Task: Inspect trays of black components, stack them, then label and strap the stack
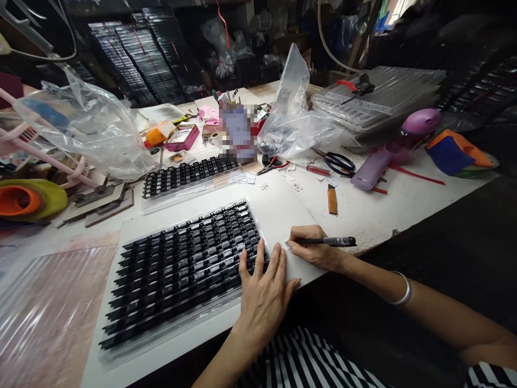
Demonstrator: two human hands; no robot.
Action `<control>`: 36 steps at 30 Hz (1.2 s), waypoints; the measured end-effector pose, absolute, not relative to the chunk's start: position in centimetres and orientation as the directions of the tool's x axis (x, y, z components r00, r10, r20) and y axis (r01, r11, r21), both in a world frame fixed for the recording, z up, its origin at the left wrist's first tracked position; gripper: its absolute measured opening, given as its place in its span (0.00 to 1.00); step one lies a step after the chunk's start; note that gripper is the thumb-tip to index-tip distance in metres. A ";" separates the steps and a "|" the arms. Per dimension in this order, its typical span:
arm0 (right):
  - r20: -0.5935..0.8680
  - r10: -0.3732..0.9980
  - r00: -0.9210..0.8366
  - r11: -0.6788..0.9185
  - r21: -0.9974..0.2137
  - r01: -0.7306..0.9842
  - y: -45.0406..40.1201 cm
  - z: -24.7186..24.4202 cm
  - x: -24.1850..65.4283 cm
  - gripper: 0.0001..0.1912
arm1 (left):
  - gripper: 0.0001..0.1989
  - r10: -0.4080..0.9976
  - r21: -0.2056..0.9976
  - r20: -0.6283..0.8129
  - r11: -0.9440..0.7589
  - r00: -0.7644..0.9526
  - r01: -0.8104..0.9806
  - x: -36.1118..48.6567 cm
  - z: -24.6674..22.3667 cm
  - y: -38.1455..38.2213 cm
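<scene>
My right hand (315,247) grips a black pen (341,241), its tip end low over a small slip of paper (285,246) on the white board. My left hand (266,283) lies with its fingers stretched out, resting on the near right corner of a clear plastic tray (109,353) and the board beside it. Rows of small black plastic parts (181,264) fill that tray. What lies directly under my left fingers is hidden.
Behind stands another tray of black parts (189,175). To the right lie an orange-handled cutter (332,200), scissors (339,163), red-handled pliers (274,163) and a purple hand tool (371,167). Plastic bags (105,129) and stacked clear trays (375,102) stand farther back.
</scene>
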State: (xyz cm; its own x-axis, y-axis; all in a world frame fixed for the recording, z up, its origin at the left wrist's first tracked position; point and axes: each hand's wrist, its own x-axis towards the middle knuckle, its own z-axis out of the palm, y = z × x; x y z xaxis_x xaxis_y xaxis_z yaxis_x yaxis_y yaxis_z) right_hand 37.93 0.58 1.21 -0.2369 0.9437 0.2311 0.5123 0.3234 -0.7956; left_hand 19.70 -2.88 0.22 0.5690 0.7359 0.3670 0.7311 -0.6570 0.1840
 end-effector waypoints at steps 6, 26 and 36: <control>0.241 0.948 -0.207 0.314 -0.811 0.494 0.6 1.6 37.8 0.10 | 0.23 0.736 0.182 0.366 -0.657 0.570 0.731 19.7 0.3 -2.9; 0.230 0.944 -0.238 0.322 -0.805 0.498 0.8 1.6 37.9 0.10 | 0.23 0.738 0.189 0.366 -0.655 0.567 0.731 19.8 0.5 -2.9; 0.229 0.951 -0.209 0.306 -0.800 0.516 0.7 1.8 37.8 0.10 | 0.23 0.739 0.184 0.363 -0.654 0.568 0.734 19.8 0.6 -2.9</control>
State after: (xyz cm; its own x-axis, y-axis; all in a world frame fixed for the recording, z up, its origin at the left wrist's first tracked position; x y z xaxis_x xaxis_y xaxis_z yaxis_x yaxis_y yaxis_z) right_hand 37.82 0.72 1.78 -0.2087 0.9508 0.2288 0.5156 0.3058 -0.8004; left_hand 19.81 -2.90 0.56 0.5677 0.7387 0.3633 0.7337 -0.6542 0.1837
